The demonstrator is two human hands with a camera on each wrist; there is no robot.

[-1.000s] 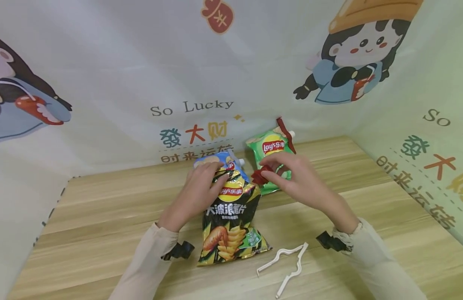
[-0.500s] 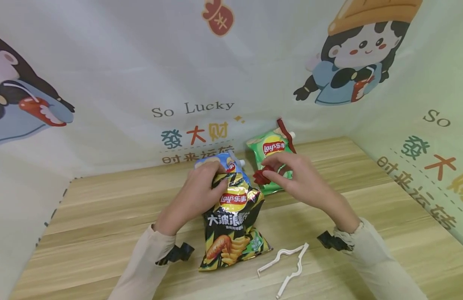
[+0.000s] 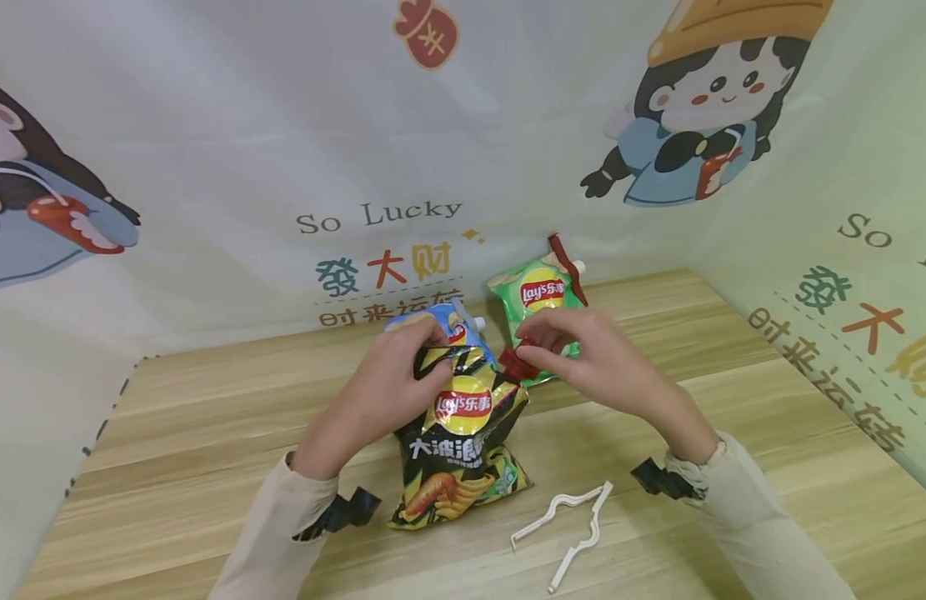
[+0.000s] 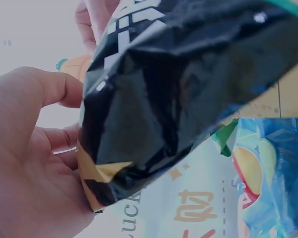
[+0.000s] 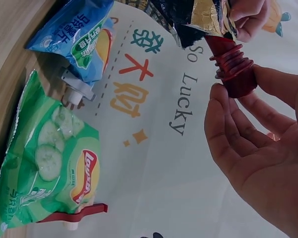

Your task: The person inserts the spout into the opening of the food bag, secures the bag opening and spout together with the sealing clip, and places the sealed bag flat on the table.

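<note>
A black Lay's chip bag (image 3: 463,446) stands tilted on the table, its top edge gripped by my left hand (image 3: 387,375). In the left wrist view the bag's dark side (image 4: 154,109) fills much of the picture, with the left hand's (image 4: 35,129) thumb and fingers around its edge. My right hand (image 3: 593,358) pinches a dark red ribbed spout (image 5: 236,69) between thumb and fingers. The spout's narrow end meets the bag's gold-coloured top edge (image 5: 208,17); whether it goes inside, I cannot tell. An unfolded white bag clip (image 3: 566,567) lies in front.
Behind stand a blue chip bag (image 5: 82,39) with a grey clip (image 5: 77,84), and a green Lay's bag (image 5: 44,173) with a dark red clip (image 5: 79,214). A printed cloth (image 3: 245,167) surrounds the wooden table (image 3: 207,417) at back and sides.
My left hand has taken hold of the black bag's top and tipped it more upright. My right hand stays nearly still with the red spout near the bag's top.
</note>
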